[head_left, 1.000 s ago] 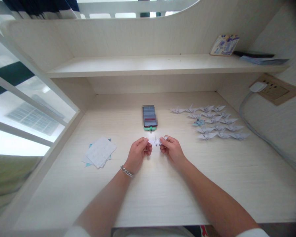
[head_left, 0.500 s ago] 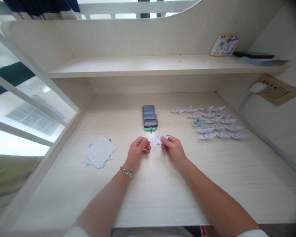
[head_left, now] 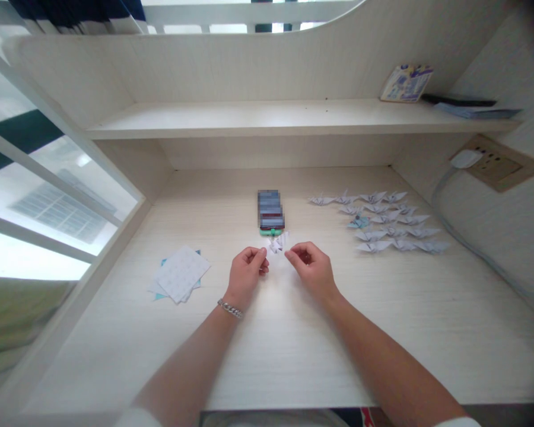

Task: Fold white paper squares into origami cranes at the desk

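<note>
A small white printed paper crane (head_left: 276, 244) is between my two hands, just in front of the phone. My left hand (head_left: 248, 270), with a silver chain bracelet on its wrist, pinches at the crane's left side, thumb against curled fingers. At the opposite side my right hand (head_left: 314, 268) pinches with thumb and index finger at the paper's edge. The exact contact at the fingertips is too small to see well. Right of my hands, several folded paper cranes (head_left: 390, 231) stand in rows, one of them a blue crane (head_left: 358, 222).
A phone (head_left: 270, 209) with a green plug lies behind the crane. To the left is a stack of square paper sheets (head_left: 181, 274). A cable (head_left: 460, 234) runs from the wall socket (head_left: 501, 163) down the desk's right side. A shelf (head_left: 231, 118) spans the back.
The paper crane has turned and shifted slightly left and away from me, toward the phone. My right fingers have moved a little left and no longer cover its right part.
</note>
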Demonstrator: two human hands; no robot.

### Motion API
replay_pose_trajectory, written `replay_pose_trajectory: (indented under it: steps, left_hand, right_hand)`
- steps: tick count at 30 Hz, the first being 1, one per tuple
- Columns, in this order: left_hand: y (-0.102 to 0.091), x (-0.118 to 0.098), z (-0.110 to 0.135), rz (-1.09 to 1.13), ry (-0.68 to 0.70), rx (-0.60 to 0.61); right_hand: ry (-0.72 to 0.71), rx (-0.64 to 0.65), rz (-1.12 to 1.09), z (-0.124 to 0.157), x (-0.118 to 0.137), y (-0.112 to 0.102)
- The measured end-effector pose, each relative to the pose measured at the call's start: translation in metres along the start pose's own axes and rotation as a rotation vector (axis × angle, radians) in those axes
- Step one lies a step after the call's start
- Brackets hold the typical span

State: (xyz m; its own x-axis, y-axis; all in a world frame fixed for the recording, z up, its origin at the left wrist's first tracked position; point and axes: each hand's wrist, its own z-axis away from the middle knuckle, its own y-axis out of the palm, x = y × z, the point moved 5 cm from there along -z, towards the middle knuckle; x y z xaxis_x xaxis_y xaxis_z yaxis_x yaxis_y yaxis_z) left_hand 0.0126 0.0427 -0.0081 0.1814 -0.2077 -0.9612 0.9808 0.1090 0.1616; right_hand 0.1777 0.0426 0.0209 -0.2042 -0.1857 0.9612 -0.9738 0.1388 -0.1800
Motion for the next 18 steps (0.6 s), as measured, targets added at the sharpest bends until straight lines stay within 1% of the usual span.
replay_pose_trajectory:
  steps: [2,5,10,18]
  left_hand:
    - [0.0008,0.0014,-0.0001,0.001,-0.004,0.003]
    - [0.0031,0.0018,0.0006,-0.007,0.002,0.021]
    - [0.0064,-0.0001,0.0024,-0.039,0.023,0.065]
    - [0.0069,-0.0011,0.0028,-0.075,0.042,0.107]
  right_hand:
    - [-0.088,0.029,0.071,0.0048,0.0087,0.0041]
    - [-0.152,0.052,0.133,0.0077,0.0138,0.0074]
    - [-0.165,0.046,0.141,0.0058,0.0108,0.0063]
    - [-0.171,0.035,0.225,0.0051,0.0094,0.0054]
